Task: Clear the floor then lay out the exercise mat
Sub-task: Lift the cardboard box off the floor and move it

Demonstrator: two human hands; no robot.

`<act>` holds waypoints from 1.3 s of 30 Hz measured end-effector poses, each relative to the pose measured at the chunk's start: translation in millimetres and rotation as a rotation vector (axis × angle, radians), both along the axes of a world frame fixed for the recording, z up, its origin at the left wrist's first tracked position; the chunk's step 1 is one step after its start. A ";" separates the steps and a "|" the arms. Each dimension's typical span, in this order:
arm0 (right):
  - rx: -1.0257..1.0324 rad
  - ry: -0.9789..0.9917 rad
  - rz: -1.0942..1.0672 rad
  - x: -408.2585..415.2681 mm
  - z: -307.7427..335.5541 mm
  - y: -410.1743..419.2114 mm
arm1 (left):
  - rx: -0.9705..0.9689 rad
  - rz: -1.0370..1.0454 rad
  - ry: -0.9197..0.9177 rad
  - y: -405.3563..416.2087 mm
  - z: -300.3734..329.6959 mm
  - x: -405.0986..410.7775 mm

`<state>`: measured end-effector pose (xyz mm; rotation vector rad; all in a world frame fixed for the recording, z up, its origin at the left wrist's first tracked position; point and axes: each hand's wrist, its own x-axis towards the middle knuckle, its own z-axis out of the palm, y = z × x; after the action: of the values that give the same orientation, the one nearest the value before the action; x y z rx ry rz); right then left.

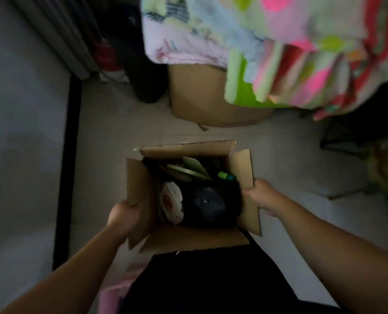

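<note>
You've got the open cardboard box (189,196) between your hands: left hand (122,217) closed on the left flap, right hand (262,196) closed on the right flap, both equally near. Floor (125,123) lies beyond. No exercise mat visible.

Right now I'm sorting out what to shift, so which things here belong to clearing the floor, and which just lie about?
Job:
- open cardboard box, gripped by left hand and right hand
- tiled floor

Lying about:
- second cardboard box
- colourful blanket
- curtain
</note>
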<state>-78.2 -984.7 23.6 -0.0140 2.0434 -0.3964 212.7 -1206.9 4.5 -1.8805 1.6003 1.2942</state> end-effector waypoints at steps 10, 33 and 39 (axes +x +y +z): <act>-0.092 -0.044 -0.453 30.9 54.1 185.9 | 0.057 -0.472 0.080 70.5 47.0 -110.4; -0.082 -0.021 -1.581 223.4 17.5 678.6 | 0.086 -1.542 0.009 613.6 45.9 -297.8; -0.031 -0.010 -1.803 224.3 20.5 728.7 | 0.151 -1.727 -0.016 720.6 43.4 -347.1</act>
<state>146.1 -256.0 44.0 1.8414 1.4785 -1.4338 -134.4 -486.3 47.8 0.0181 2.0198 0.4695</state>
